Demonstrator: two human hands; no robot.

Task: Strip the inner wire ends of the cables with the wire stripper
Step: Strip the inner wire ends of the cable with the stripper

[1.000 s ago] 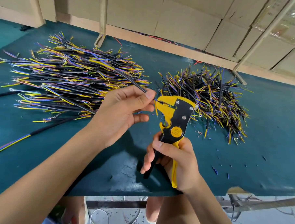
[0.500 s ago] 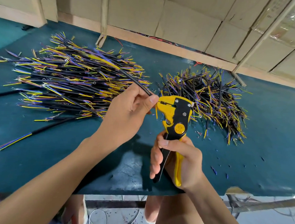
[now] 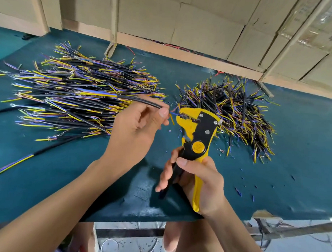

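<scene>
The cable [image 3: 143, 102] has swung flatter, left hand [image 3: 136, 128] pinching it, right hand [image 3: 195, 176] gripping the stripper [image 3: 197, 134] between heaps.

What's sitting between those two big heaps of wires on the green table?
In the head view, the left hand pinching a black cable and the yellow wire stripper head fill the gap between the left pile and right pile.

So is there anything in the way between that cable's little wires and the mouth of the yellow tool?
Nothing visible. The left hand pinches the black cable right beside the wire stripper, which the right hand grips by the handles. A blue inner wire already reaches the tool's head, with only open air around it.
</scene>
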